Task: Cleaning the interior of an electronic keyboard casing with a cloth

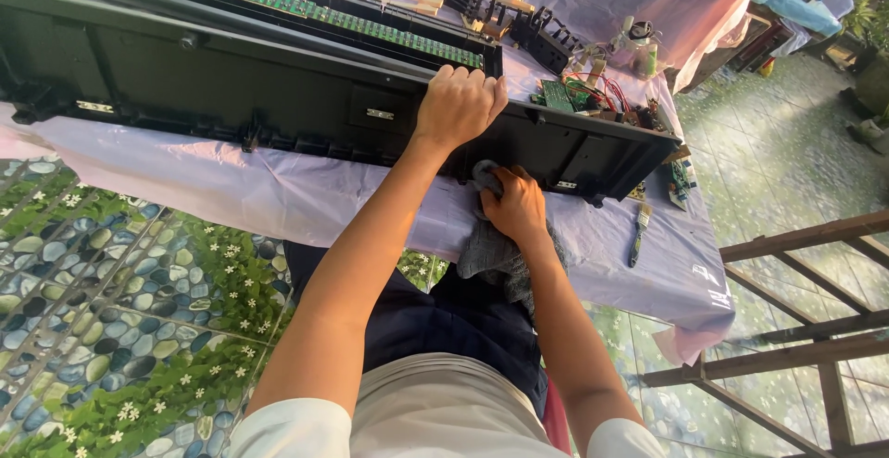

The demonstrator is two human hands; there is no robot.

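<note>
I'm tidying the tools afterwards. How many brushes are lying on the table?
1. A small paintbrush lies on the purple cloth near the table's right end, right of the right hand holding the grey rag. Others may be hidden among the parts behind the black casing.

Home patio repair spot: cloth-covered table (278,200), circuit boards (558,95), patterned floor tiles (102,273).

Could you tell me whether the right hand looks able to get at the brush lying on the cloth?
Probably yes: the brush lies uncovered just right of the right hand, nothing between, though that hand is clutching a grey rag.
</note>
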